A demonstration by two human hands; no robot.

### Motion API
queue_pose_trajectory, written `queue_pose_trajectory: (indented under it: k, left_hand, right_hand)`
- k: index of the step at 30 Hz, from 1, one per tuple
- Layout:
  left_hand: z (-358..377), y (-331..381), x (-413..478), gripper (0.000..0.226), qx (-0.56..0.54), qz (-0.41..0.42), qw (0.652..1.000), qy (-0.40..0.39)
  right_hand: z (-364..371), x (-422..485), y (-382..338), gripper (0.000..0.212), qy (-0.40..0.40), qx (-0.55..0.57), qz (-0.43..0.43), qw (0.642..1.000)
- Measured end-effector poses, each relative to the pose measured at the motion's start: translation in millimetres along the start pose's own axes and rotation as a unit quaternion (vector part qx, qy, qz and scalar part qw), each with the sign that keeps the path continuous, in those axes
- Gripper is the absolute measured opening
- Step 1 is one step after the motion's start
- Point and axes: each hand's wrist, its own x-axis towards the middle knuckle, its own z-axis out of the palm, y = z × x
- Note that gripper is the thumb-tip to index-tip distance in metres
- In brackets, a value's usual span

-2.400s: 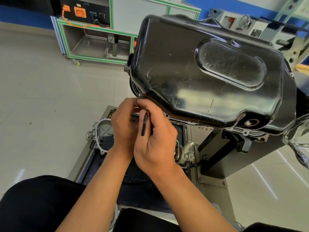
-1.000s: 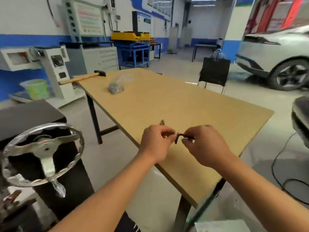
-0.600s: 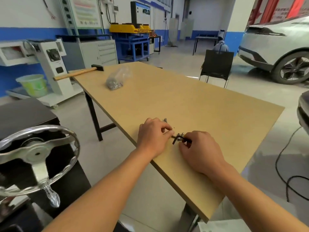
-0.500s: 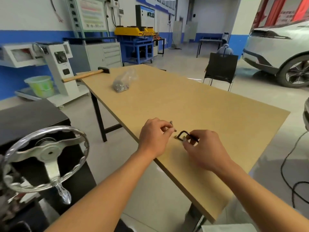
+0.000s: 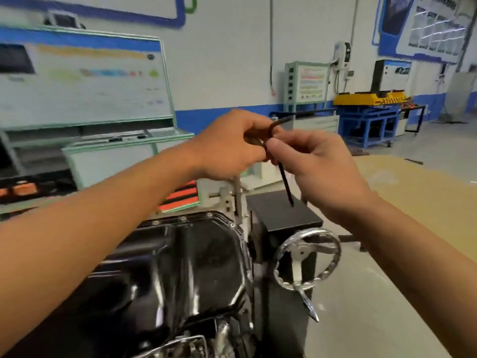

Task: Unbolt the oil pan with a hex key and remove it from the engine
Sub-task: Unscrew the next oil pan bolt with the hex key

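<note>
The glossy black oil pan point(image 5: 196, 264) sits on the engine low in the view, its bolted flange showing along the far edge. Both hands are raised above it. My left hand point(image 5: 227, 146) pinches the bent end of a black hex key point(image 5: 285, 182). My right hand point(image 5: 320, 169) pinches the key's long shaft just below the bend, and the long end points down toward the black stand top. Whether my left hand also holds a bolt is hidden by its fingers.
A chrome handwheel point(image 5: 307, 257) sticks out from the black engine stand point(image 5: 281, 215) right of the pan. The wooden table point(image 5: 423, 200) lies at the right. A green-framed training bench point(image 5: 85, 104) stands behind, and a blue and yellow cart point(image 5: 369, 109) at the far right.
The view has swung from the wooden table back to the engine. Both hands lifted off the table and now hold the hex key up above the oil pan.
</note>
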Motion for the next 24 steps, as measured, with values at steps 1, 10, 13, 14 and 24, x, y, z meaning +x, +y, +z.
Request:
queue_pose_trajectory:
  k: [1,10,13,14,24]
  left_hand:
    - [-27,-6,-22,0.035,0.008,-0.022,1.000,0.009]
    - [-154,-101,-201,0.025,0.006,-0.185,0.975,0.126]
    - [-156,-132,-227,0.021,0.018,-0.207,0.962,0.179]
    - [-156,-140,-233,0.020,0.027,-0.214,0.959,0.186]
    - [-164,-190,-276,0.011,0.012,-0.238,0.937,0.254]
  right_hand:
    - [28,9,-8,0.018,-0.025,0.009,-0.027,0.999]
    - [254,53,-15,0.022,-0.184,0.094,-0.107,0.972]
    - [296,50,1,0.010,-0.195,0.119,-0.090,0.969]
    - [307,48,7,0.010,-0.201,0.117,-0.086,0.969]
    - [371,59,23,0.009,-0.281,0.042,-0.151,0.947]
